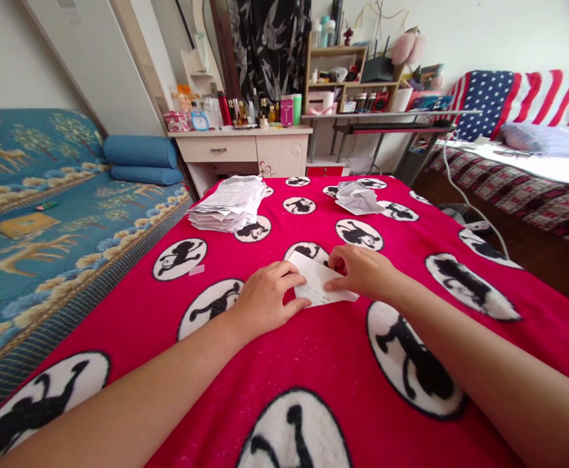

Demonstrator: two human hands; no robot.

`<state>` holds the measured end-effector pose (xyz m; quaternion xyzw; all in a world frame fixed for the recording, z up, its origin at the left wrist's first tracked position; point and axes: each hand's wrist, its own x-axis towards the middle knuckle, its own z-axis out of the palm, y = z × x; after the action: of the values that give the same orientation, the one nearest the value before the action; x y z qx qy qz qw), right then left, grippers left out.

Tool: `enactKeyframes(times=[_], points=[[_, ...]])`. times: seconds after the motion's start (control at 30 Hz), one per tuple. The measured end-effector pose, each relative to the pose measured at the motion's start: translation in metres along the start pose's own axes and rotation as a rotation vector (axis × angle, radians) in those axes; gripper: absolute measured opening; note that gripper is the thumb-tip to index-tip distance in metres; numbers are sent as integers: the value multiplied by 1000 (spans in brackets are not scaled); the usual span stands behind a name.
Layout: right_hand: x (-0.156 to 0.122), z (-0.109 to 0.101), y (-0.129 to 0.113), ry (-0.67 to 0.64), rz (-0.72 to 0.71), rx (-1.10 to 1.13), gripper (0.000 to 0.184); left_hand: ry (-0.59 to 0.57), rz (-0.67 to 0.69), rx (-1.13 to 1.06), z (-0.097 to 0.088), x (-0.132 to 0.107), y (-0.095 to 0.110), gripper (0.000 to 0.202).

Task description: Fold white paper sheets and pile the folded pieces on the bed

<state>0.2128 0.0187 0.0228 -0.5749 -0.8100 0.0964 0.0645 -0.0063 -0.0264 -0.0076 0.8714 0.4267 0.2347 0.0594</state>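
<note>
The left hand (pixel 269 296) and right hand (pixel 362 270), slightly apart, hold the paper (pixel 315 281) at left and right (a folding step, it seems), and next move calls for careful aligning.

One left hand (pixel 270 296) and one right hand (pixel 365 273) touch one white paper (pixel 315 279) on one red cloth (pixel 284 357), which also carries one thick stack of sheets (pixel 228 203), too many to count, one loose crumpled bunch (pixel 357 197) and one small scrap (pixel 197 270). Around it are two blue cushions (pixel 140 152), one sofa (pixel 82 211), one blue clock (pixel 199 119) and one black router (pixel 378 69).
</note>
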Motion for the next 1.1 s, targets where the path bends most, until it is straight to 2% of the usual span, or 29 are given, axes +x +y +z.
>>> enactKeyframes(times=[0.1, 0.23, 0.33, 0.47, 0.63, 0.73, 0.83, 0.97, 1.1], points=[[0, -2, 1, -20, 19, -10, 38, 4, 8, 9, 0, 0, 0, 30], [0, -4, 1, -93, 28, 96, 31, 25, 22, -1, 0, 0, -1, 29], [1, -4, 2, -154, -19, 195, 21, 37, 32, -16, 0, -1, -1, 28], [1, -7, -1, -113, -36, 256, 12, 43, 35, -21, 1, 0, -2, 27], [-2, -10, -9, -156, -27, 359, 29, 43, 37, -25, 2, 0, -3, 29], [-3, -11, -13, -162, -32, 407, 20, 52, 35, -31, 2, 0, -3, 32], [-5, -14, -17, -4, -30, 403, 20, 97, 17, -85, 1, 0, -3, 43], [-14, -16, -32, 307, -109, 189, 18, 206, -56, -265, -1, 3, -6, 52], [-29, -11, -53, 408, -209, 0, 21, 223, -115, -513, -2, 5, -8, 49]])
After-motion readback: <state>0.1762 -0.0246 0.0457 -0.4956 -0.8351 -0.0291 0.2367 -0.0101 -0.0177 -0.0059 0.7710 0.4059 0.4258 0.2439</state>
